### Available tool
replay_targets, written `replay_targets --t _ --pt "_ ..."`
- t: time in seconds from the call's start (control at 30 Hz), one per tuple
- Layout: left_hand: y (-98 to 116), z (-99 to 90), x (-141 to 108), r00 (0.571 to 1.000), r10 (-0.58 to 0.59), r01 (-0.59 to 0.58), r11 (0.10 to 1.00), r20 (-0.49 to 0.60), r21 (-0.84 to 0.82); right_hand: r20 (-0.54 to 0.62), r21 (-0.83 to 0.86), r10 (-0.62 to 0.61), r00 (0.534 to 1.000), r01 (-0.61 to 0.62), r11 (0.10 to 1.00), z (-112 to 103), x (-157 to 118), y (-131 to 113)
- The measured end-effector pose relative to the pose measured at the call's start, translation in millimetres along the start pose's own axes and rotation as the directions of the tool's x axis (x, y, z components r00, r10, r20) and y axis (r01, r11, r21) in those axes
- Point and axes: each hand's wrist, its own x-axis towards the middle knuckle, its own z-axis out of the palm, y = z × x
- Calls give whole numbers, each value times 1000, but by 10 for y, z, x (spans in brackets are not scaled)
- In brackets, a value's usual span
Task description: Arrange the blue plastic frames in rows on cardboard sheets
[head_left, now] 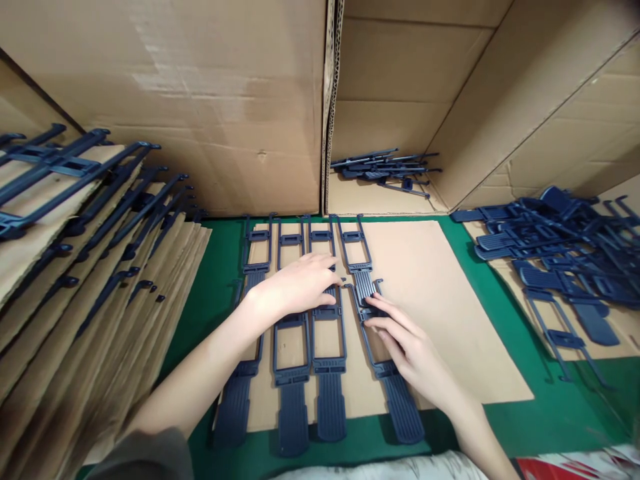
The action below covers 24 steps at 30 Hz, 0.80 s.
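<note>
Dark blue plastic parts lie in several columns on a flat cardboard sheet. My left hand rests over the third column, palm down with its fingers spread, covering the middle of that column. To its right, my right hand touches the fourth column with its fingertips, where the lower part meets the ribbed end of the upper part. Its fingers are stretched out and apart. The lower part is slightly tilted compared with the column beside it.
Cardboard sheets with blue parts between them are stacked at left. A loose heap of blue parts lies at right. More parts sit inside a cardboard box behind the green table.
</note>
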Motion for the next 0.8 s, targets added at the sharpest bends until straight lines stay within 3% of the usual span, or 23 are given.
replay_targets --t 0.6,0.8 --pt "32 -15 -12 1000 -1 1 1000 -11 -4 48 -13 33 998 -33 999 62 26 -85" --pt "47 104 32 990 51 -51 999 -134 9 40 -17 49 998 -48 999 -23 1 -152"
